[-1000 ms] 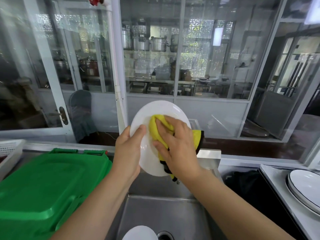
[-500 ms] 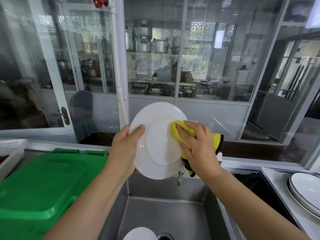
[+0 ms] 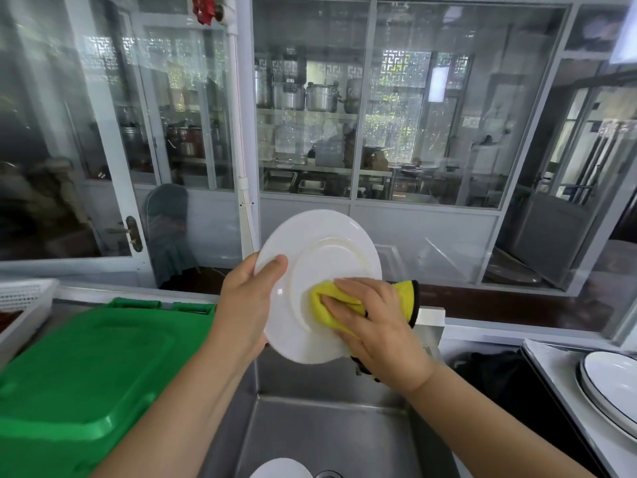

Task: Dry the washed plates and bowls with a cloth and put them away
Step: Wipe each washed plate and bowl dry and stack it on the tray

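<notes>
While the steel sink basin (image 3: 327,432) lies nearest, with the edge of another white dish (image 3: 281,469) showing at its bottom, the work itself happens just above it. The left hand (image 3: 246,305) holds the round white ceramic plate (image 3: 319,281) by its left rim, thumb laid over the edge, so this grip is curled around the plate. The plate stands nearly upright, its underside with the foot ring turned toward the person. The right hand (image 3: 375,322) presses the folded yellow cloth with black edging (image 3: 331,301) against the lower right part of this underside; its fingers bend over the cloth and pin it there. From this grip, the unwiped upper surface lies up and to the left. Farther right, on the worktop (image 3: 551,367), a stack of white plates with dark rims (image 3: 613,391) waits well apart; I judge the right hand is the nearer one to it.
</notes>
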`<act>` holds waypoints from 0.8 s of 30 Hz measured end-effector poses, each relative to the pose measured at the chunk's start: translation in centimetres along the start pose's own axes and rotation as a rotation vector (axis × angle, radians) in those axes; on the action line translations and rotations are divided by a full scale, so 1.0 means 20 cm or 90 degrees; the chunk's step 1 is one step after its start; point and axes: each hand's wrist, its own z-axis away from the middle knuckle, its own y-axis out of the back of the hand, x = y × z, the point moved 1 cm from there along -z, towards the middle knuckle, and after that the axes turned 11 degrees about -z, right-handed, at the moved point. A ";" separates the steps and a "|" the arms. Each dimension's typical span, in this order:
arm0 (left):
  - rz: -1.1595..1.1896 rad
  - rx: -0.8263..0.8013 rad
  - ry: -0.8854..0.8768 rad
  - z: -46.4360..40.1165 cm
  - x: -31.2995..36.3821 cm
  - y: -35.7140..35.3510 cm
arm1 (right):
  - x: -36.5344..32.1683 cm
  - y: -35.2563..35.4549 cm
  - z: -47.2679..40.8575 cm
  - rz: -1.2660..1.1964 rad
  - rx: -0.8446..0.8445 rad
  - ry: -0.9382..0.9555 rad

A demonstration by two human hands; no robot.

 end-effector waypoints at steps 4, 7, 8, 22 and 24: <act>-0.054 -0.035 -0.020 0.00 -0.01 0.02 | 0.08 0.03 -0.05 0.024 0.077 -0.117; -0.116 -0.050 -0.037 0.01 -0.04 -0.01 | 0.08 0.04 -0.15 -0.002 0.125 -0.156; -0.157 -0.063 -0.051 0.01 -0.04 -0.03 | 0.06 0.03 -0.18 -0.021 0.135 -0.144; -0.208 -0.098 -0.184 0.13 0.04 -0.05 | 0.16 0.08 -0.23 -0.471 0.353 -0.592; -0.179 -0.086 -0.202 0.13 0.05 -0.04 | 0.16 0.06 -0.18 -0.567 0.373 -0.672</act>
